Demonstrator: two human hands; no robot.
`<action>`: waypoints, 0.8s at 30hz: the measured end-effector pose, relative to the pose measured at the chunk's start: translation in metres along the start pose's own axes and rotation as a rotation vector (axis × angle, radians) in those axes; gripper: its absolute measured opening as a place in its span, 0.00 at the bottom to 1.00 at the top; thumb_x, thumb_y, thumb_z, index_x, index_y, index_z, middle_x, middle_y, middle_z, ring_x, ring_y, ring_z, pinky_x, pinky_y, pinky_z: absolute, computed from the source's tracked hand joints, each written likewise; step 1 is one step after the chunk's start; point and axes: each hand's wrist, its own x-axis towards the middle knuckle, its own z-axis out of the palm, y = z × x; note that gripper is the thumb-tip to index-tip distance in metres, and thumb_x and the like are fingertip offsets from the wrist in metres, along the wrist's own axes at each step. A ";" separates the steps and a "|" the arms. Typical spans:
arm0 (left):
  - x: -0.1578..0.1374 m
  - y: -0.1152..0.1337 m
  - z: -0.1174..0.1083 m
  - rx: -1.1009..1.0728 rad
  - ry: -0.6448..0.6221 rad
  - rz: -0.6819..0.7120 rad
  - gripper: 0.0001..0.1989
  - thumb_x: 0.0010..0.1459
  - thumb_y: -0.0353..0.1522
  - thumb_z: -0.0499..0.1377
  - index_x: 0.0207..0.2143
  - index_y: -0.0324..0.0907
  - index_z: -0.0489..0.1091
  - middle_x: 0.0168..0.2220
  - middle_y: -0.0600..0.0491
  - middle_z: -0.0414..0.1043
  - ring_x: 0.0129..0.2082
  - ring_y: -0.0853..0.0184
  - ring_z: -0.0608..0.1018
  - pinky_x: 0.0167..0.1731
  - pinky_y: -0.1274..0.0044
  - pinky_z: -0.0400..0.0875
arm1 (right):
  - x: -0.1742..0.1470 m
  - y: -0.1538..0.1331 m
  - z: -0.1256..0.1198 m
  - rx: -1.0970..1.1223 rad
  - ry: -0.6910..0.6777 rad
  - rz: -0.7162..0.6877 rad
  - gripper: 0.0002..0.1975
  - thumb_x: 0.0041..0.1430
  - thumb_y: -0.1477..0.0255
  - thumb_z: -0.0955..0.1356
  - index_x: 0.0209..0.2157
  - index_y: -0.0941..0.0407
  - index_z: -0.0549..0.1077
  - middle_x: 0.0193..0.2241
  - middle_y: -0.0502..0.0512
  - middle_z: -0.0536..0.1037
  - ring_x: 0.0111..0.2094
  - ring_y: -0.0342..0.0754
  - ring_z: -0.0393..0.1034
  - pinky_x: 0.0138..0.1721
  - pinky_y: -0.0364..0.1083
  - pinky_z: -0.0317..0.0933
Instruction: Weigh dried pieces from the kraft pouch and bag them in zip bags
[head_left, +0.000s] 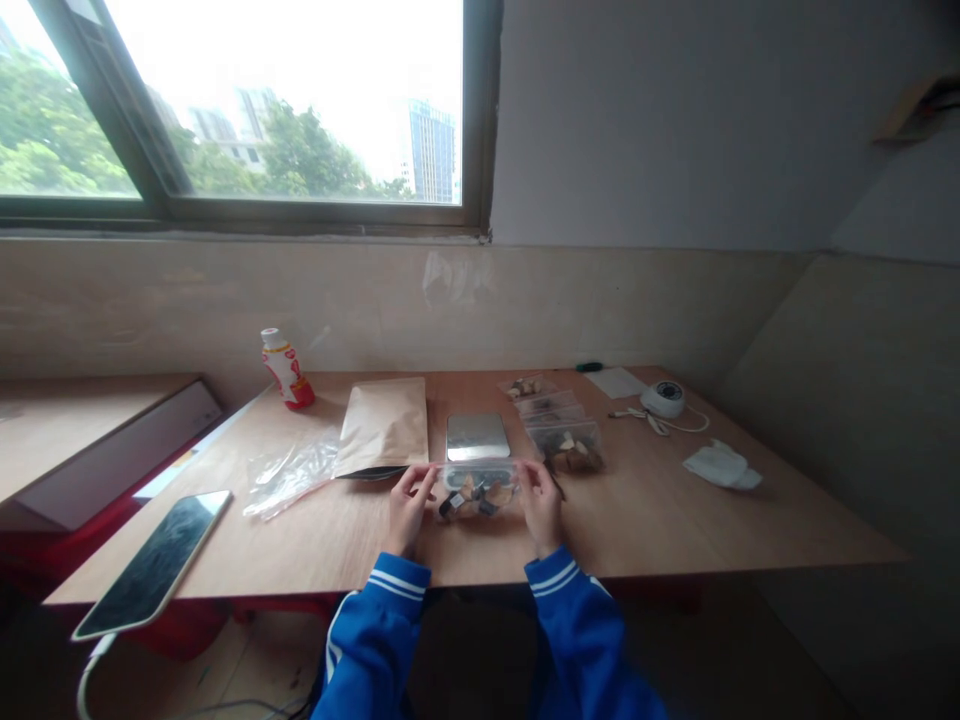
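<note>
Between my two hands is a clear plastic zip bag (480, 500) with brown, pale and dark pieces inside. My left hand (411, 505) pinches its upper left corner, and my right hand (541, 500) pinches the upper right corner. Just beyond the bag, a small flat scale (477, 438) with a silver top lies on the table; its near part shows through the clear plastic. To the right lie several similar filled bags, the nearest being a bag of brown and pale pieces (574, 450). A brown kraft paper pouch (386, 425) lies left of the scale, its dark opening facing me.
Clear empty plastic bags (292, 478) lie on the left beside a smartphone (154, 565) with a cable. A red and white bottle (287, 370) stands behind. At right are a white dome camera (664, 400) with its cable, a crumpled tissue (721, 466) and paper (615, 382).
</note>
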 end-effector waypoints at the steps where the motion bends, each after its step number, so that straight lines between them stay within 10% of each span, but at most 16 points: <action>1: -0.001 0.001 0.000 0.003 0.001 0.001 0.17 0.51 0.44 0.61 0.35 0.40 0.76 0.34 0.50 0.74 0.32 0.66 0.75 0.25 0.80 0.71 | 0.000 0.000 0.000 -0.008 0.002 -0.006 0.20 0.59 0.54 0.63 0.37 0.57 0.74 0.27 0.55 0.78 0.30 0.49 0.72 0.33 0.47 0.66; 24: -0.002 -0.002 -0.001 0.016 0.010 0.011 0.16 0.52 0.43 0.61 0.36 0.41 0.77 0.36 0.49 0.76 0.35 0.64 0.75 0.27 0.79 0.72 | -0.001 0.009 0.001 -0.052 0.020 -0.060 0.18 0.62 0.57 0.61 0.37 0.56 0.73 0.34 0.59 0.79 0.34 0.50 0.74 0.38 0.49 0.67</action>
